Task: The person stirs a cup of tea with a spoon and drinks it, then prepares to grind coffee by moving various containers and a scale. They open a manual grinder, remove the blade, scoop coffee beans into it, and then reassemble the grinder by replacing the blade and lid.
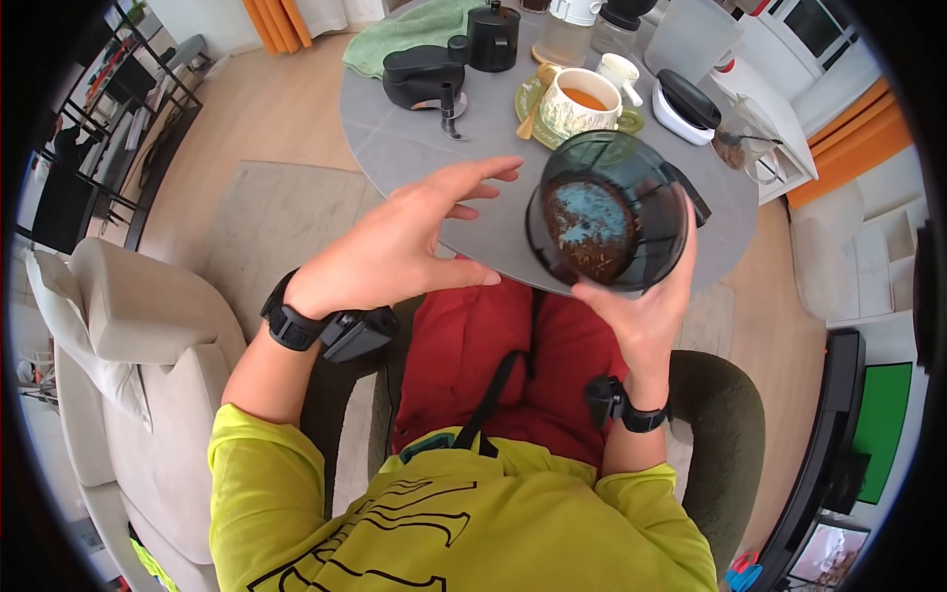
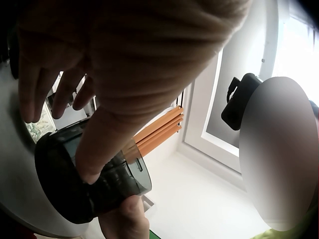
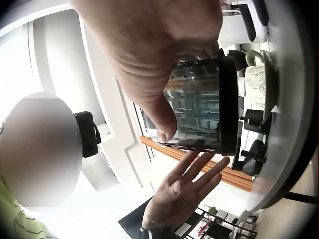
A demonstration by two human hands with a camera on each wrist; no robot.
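Note:
My right hand (image 1: 651,321) grips a smoky, see-through round container (image 1: 671,242) by its side, with the thumb at the near edge. Loose brown bits (image 1: 604,259) lie at its bottom under a bluish sheen. A thick black ring (image 3: 229,104) bands one end of the container in the right wrist view. My left hand (image 1: 390,237) hovers to the left of it, fingers spread and loosely bent, holding nothing. In the left wrist view, the left thumb overlaps the container's wall (image 2: 119,181).
On the round grey table (image 1: 395,168) stand a patterned cup (image 1: 567,116) of orange-brown drink on a green saucer, a black crank-handled device (image 1: 419,79), a black lidded pot (image 1: 493,37) and a white-and-black case (image 1: 686,107). A green cloth (image 1: 409,37) lies behind. Chair arms flank me.

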